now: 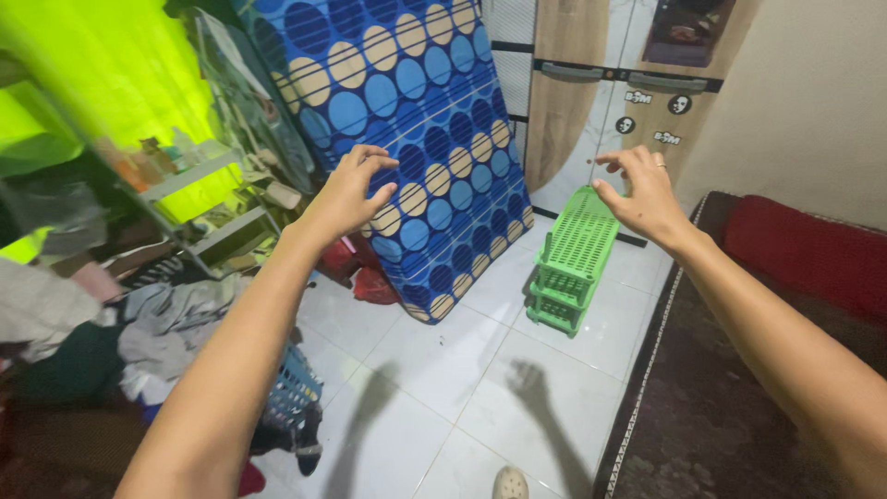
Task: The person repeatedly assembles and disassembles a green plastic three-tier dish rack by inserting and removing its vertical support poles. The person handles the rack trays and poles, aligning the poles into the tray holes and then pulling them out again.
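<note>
Head view: both arms stretch forward over a white tiled floor (462,388). Left hand (356,189) spread, fingers curled wide, empty, in front of a blue folded mattress with cream and blue dots (416,120) leaning upright. Right hand (647,194) open, fingers wide, empty, above a green slatted plastic rack (573,259) on the floor. Round dark stickers (679,104) mark the wooden wardrobe (573,92). Clothes pile (139,333) at left; dark rug (702,416) at right.
</note>
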